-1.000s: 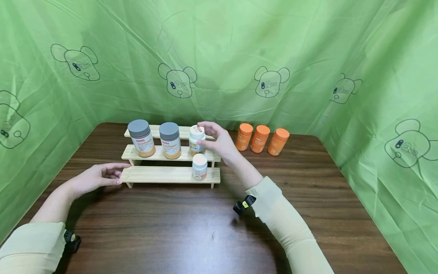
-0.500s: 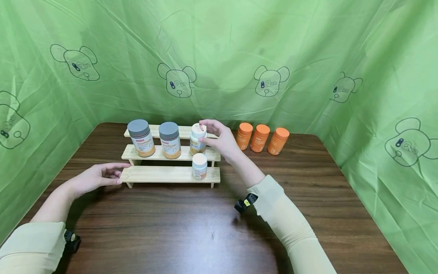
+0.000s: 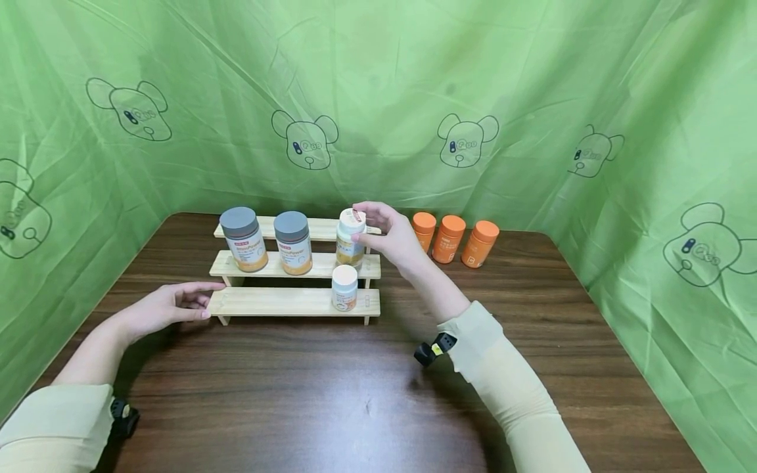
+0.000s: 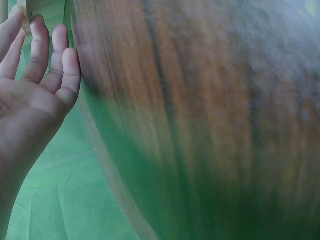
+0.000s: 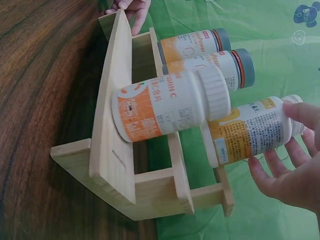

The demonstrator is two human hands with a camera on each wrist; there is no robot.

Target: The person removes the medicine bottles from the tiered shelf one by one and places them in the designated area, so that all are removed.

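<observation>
My right hand (image 3: 390, 236) pinches a white bottle (image 3: 350, 243) with a yellow label near its cap, thumb on the near side. In the right wrist view that yellow-label bottle (image 5: 252, 130) leans over the upper tiers; whether its base touches wood I cannot tell. A three-tier wooden rack (image 3: 272, 302) stands on the table, and my left hand (image 3: 162, 309) holds the left end of its lowest tier between thumb and fingers. On that tier's right end stands a small white bottle with an orange label (image 3: 345, 289). Two grey-capped jars (image 3: 244, 243) stand on the middle tier.
Several orange items do not crowd the rack: three orange bottles (image 3: 452, 240) stand in a row at the back right of the brown wooden table (image 3: 331, 394). A green cloth (image 3: 378, 98) with bear drawings hangs behind and at both sides.
My right hand has shifted right and slightly up, carrying the yellow-label bottle with it, and now partly covers the leftmost orange bottle. The left hand keeps its place on the rack.
</observation>
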